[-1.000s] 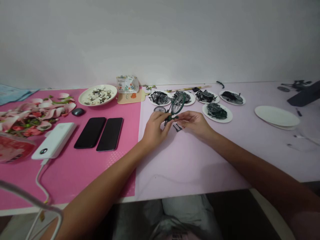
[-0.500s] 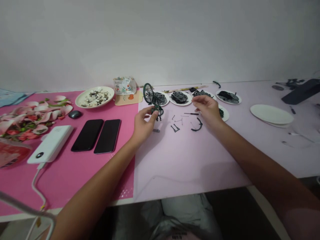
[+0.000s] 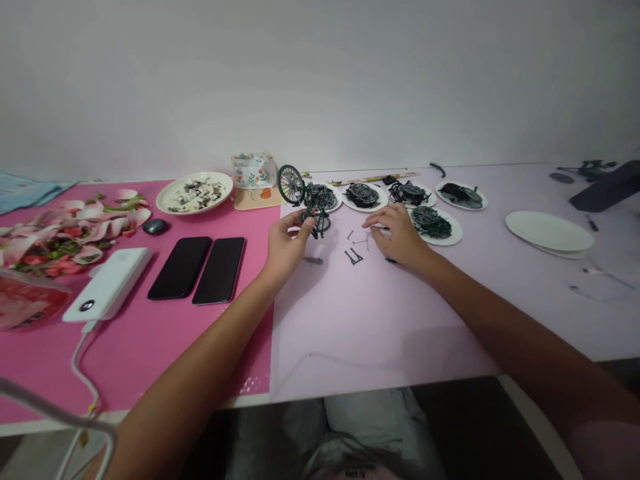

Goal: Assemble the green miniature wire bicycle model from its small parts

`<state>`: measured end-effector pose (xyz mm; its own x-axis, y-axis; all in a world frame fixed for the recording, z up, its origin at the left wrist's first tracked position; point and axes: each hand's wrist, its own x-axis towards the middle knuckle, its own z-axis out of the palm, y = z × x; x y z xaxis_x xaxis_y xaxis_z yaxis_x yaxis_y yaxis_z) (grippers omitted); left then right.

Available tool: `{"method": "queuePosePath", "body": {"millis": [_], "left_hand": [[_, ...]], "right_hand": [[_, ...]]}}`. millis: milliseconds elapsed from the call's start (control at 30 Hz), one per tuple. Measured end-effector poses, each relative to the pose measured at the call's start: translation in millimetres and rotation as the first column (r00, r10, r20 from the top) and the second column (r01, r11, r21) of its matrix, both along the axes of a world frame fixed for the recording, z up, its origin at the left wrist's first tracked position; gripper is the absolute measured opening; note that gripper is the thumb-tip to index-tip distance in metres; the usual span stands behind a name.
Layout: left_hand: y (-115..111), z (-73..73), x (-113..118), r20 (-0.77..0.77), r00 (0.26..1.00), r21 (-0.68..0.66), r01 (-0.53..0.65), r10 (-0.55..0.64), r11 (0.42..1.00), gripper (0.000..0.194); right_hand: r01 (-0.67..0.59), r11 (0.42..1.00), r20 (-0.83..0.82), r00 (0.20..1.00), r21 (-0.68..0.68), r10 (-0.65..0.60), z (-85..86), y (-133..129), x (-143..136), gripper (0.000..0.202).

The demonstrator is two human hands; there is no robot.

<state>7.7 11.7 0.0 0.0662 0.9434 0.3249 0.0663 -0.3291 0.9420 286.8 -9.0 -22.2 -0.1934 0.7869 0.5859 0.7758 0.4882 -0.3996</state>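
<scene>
Two bare hands are over the pale lilac table surface point(image 3: 350, 333), near the middle of the frame. The left hand point(image 3: 287, 247) holds a small dark green model bicycle point(image 3: 310, 212), its thumb and fingers clamped on the frame; one spoked wheel point(image 3: 291, 185) stands up above the hand. The right hand point(image 3: 397, 237) is low at the surface, right of centre, with bent fingers near the thin dark rods point(image 3: 367, 241); whether the fingertips pinch something, one cannot tell. Between the hands, a little lower, lies a dark forked plastic part point(image 3: 356, 257). Behind and beside the right hand are five white plates point(image 3: 455, 235) with black, grey and green parts. Two black phones point(image 3: 180, 268) lie at left on the bright pink mat point(image 3: 200, 347).
</scene>
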Motion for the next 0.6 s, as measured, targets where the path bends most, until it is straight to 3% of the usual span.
{"method": "queuePosePath", "body": {"millis": [200,600], "left_hand": [[3.4,-3.1,-0.5,0.013,1.000,-0.004,-0.009,0.010,1.000,0.042],[9.5,-9.6,-2.6,0.051,0.999,-0.040,-0.004,0.006,0.999,0.042]], "right_hand": [[-0.009,0.999,0.026,1.000,-0.037,0.010,1.0,-7.3,-9.6,0.020],[-0.165,0.983,0.085,0.981,-0.080,0.172,2.1,-29.5,-39.9,0.020]]}}
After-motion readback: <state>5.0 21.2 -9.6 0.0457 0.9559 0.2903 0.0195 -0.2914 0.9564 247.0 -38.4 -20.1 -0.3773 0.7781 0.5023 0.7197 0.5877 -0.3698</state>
